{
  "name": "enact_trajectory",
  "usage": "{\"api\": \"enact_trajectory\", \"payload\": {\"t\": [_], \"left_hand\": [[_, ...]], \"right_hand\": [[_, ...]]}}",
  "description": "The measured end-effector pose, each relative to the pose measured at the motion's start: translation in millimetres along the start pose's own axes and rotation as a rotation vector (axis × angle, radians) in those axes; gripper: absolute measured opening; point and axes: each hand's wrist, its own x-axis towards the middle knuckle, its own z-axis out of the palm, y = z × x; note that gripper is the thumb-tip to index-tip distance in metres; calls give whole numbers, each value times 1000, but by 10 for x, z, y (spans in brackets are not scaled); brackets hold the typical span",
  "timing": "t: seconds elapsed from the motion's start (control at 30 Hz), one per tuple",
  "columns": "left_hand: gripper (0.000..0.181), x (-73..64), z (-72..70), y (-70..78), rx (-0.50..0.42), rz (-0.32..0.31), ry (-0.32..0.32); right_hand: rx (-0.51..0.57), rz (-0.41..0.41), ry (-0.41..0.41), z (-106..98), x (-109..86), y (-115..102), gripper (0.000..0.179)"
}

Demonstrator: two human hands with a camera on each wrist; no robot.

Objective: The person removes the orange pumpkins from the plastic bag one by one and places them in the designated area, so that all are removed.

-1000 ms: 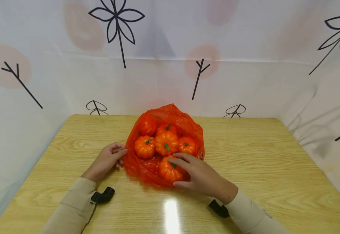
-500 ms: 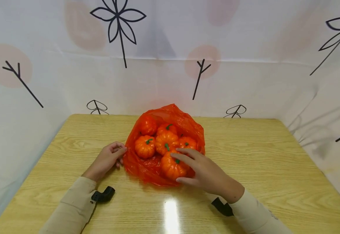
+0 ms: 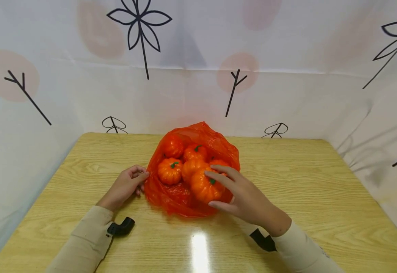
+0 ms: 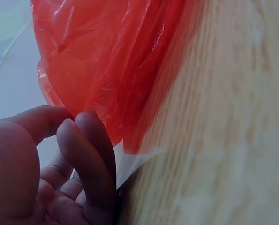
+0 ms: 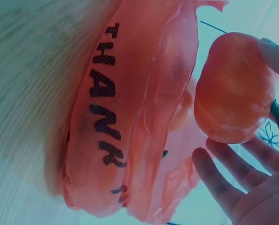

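Note:
A red plastic bag (image 3: 215,139) lies mouth open in the head view, with several small orange toy pumpkins inside, among them one with a green stem (image 3: 169,172) on the left. My left hand (image 3: 123,186) pinches the bag's left edge between thumb and fingertips; the left wrist view shows the fingertips at the film (image 4: 92,61). Over the bag's front right part, my right hand (image 3: 249,199) grips another pumpkin (image 3: 203,186) by its sides. In the right wrist view this held pumpkin (image 5: 233,89) is raised beside the bag's lettered wall (image 5: 130,84).
The bag rests on a light wooden table (image 3: 307,189), near its back edge. Behind stands a pale cloth backdrop (image 3: 184,94) with line-drawn flowers and twigs. Black wrist-camera mounts (image 3: 121,227) sit at both cuffs.
The right hand has lifted the pumpkin from the bag's front, up and slightly right, so it now overlaps the middle and right pumpkins in the head view. The left hand stays at the bag's edge.

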Motion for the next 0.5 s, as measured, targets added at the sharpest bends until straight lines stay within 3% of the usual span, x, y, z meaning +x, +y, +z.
{"api": "enact_trajectory", "payload": {"t": [0.2,0.5], "left_hand": [[26,12,5,-20,10,-5,3],[27,10,2,-16,23,-4,2]], "right_hand": [[-10,4,46,-44,5,60,75],[-62,12,199,-104,12,171,73]]}}
